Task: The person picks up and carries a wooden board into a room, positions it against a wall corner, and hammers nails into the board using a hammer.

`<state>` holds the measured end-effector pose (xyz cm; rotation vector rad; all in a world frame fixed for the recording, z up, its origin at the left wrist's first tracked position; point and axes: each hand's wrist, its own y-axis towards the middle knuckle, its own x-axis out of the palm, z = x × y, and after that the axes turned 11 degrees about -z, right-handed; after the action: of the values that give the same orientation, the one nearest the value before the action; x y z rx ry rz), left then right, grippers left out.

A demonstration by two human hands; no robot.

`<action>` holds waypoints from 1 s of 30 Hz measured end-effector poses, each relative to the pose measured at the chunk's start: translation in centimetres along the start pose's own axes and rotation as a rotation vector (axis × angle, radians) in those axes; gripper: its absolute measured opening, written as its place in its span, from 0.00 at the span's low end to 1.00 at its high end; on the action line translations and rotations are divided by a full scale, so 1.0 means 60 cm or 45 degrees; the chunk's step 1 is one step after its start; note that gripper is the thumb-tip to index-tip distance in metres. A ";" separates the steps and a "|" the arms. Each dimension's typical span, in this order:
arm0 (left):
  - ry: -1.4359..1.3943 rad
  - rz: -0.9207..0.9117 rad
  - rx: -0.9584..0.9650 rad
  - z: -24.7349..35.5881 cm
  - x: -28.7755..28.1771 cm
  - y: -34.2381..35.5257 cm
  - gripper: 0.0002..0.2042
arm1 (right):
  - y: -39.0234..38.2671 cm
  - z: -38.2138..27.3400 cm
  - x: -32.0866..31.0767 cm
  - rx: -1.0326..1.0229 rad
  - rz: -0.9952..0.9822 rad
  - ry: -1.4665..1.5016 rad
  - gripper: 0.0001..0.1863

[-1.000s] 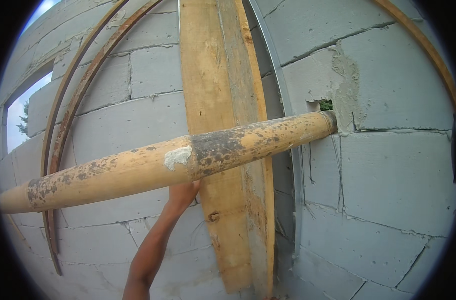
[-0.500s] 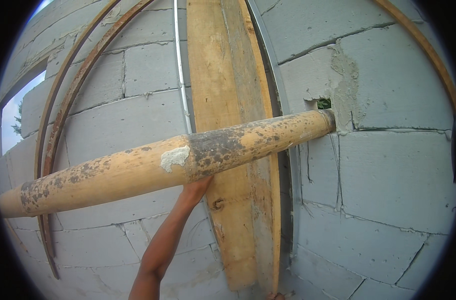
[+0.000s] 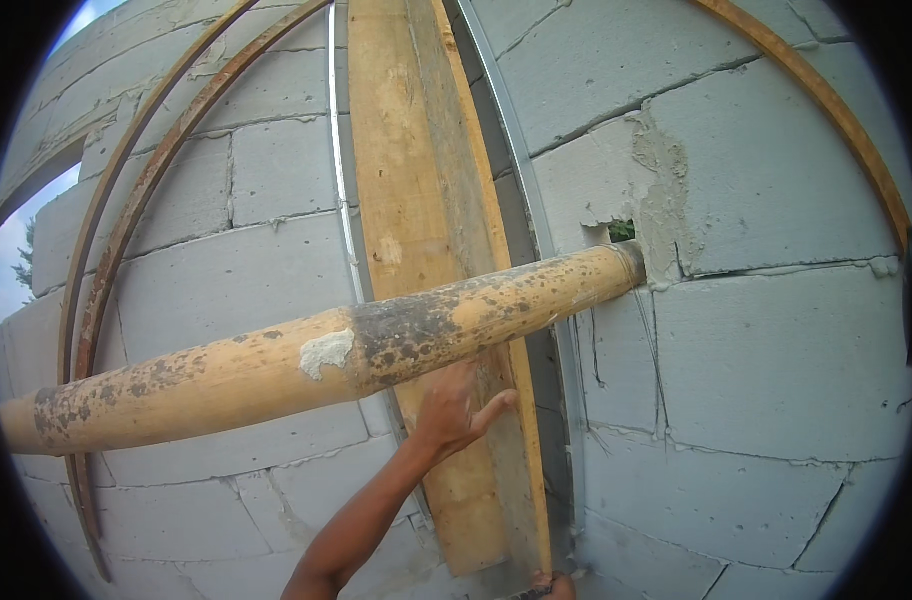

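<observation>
A thick bamboo pole (image 3: 226, 385), mottled with dark stains and a whitish mortar patch, crosses in front of me. Behind it a long wooden board (image 3: 408, 200) stands upright against the wall, with a second plank (image 3: 534, 480) along its right side. My left hand (image 3: 454, 410) lies against the boards just under the pole. Its thumb reaches to the plank's right edge, while the fingertips are partly hidden behind the pole. At the bottom of the picture my right hand (image 3: 556, 588), mostly cut off, is closed near the plank's lower end, beside something dark I cannot make out.
Grey block wall (image 3: 776, 360) surrounds the boards, with a small hole (image 3: 622, 231) by the pole's right end. Metal profiles (image 3: 506, 130) stand beside the boards. Rusty bars (image 3: 111, 250) lean at the left near a window opening (image 3: 18, 245).
My left hand has moved right from under the pole onto the boards, its thumb now spread out. My right hand shows more at the lower edge. The view has shifted slightly.
</observation>
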<state>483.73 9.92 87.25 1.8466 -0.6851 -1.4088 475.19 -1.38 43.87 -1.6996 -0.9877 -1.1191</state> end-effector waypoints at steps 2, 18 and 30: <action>-0.218 0.080 0.146 0.027 0.017 0.009 0.42 | 0.011 -0.006 0.019 0.006 -0.014 0.037 0.11; -0.369 -0.185 -0.442 0.025 0.069 0.132 0.29 | -0.067 -0.045 0.161 -0.018 -0.182 0.003 0.18; 0.042 0.512 0.029 -0.014 0.022 0.262 0.45 | -0.129 -0.045 0.058 -0.097 0.071 -0.175 0.09</action>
<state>484.97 -0.51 99.07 1.6294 -0.9946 -1.1088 468.34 -0.84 49.57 -1.8747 -0.9868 -1.0265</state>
